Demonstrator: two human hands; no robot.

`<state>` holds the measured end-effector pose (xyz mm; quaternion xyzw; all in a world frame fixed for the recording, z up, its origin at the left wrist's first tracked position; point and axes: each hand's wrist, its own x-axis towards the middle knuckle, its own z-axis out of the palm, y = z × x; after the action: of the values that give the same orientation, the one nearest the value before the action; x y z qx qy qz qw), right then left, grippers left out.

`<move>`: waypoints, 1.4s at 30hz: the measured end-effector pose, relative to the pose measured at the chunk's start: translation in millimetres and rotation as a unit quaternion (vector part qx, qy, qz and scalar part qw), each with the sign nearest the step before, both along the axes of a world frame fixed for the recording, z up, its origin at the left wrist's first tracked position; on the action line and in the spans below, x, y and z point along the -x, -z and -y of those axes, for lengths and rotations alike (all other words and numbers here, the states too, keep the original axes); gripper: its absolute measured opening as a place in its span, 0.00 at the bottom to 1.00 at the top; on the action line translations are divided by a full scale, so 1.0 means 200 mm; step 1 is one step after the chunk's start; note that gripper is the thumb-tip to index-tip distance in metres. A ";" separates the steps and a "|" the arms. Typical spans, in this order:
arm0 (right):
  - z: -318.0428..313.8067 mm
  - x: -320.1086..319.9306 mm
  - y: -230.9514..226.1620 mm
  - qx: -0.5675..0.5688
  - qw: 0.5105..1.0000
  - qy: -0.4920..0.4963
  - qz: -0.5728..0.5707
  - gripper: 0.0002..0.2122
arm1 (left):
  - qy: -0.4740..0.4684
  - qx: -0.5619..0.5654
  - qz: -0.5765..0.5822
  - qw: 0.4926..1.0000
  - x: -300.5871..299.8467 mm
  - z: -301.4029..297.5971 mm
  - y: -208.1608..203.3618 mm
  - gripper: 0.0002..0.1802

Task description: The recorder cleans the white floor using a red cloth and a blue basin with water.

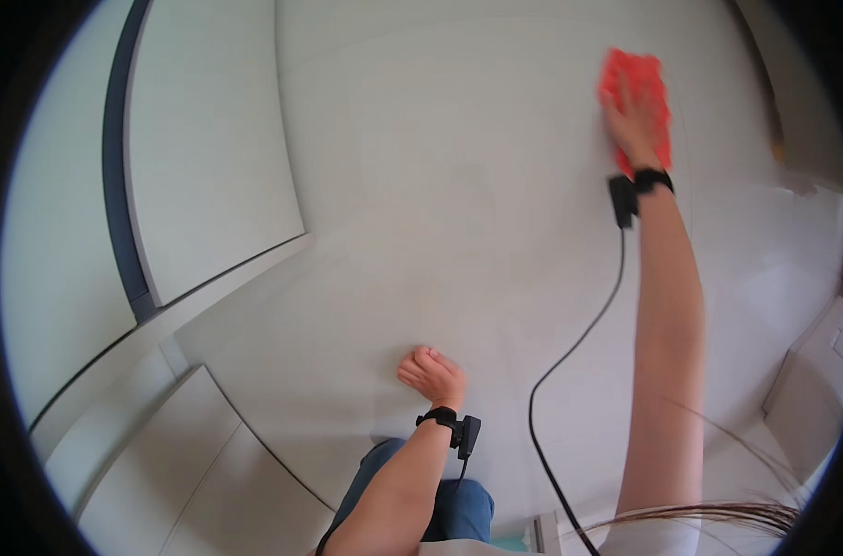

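Note:
Far to the right, my right hand (pixel 633 116) lies flat on a red cloth (pixel 660 93) and presses it against the pale floor (pixel 440 176). The thumb stands apart from the stretched fingers, and hand and cloth are slightly blurred. The cloth spreads out past the fingers and under the palm. Much nearer to me, my left hand (pixel 431 375) is curled into a fist, resting on the floor with nothing visible in it. Both wrists wear black straps with small black boxes.
A black cable (pixel 535 398) runs from the right wrist box down toward me. White cabinet fronts (pixel 213 148) with a dark vertical strip stand at left. Beige furniture (pixel 801 83) borders the far right. My knees in blue jeans (pixel 466 508) are at the lower edge.

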<state>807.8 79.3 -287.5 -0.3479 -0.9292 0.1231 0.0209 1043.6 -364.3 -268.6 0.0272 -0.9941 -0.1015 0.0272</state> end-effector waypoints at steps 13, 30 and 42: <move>1.34 -0.25 -0.21 0.067 0.793 -0.597 -0.099 0.27 | 0.006 -0.021 0.008 1.000 0.01 -0.04 -0.03 0.07; -0.03 -2.08 0.07 0.090 0.989 -0.024 -0.115 0.22 | 0.038 0.018 -0.022 0.999 0.00 -0.03 0.00 0.11; 1.43 -1.90 -0.13 0.075 0.968 -0.237 -0.033 0.28 | 0.018 0.016 -0.035 0.999 0.02 -0.10 -0.01 0.08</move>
<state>1188.2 -206.3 -262.0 -0.1139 -0.9719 0.2057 -0.0047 1039.9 -344.9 -265.6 0.0054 -0.9943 -0.0869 0.0610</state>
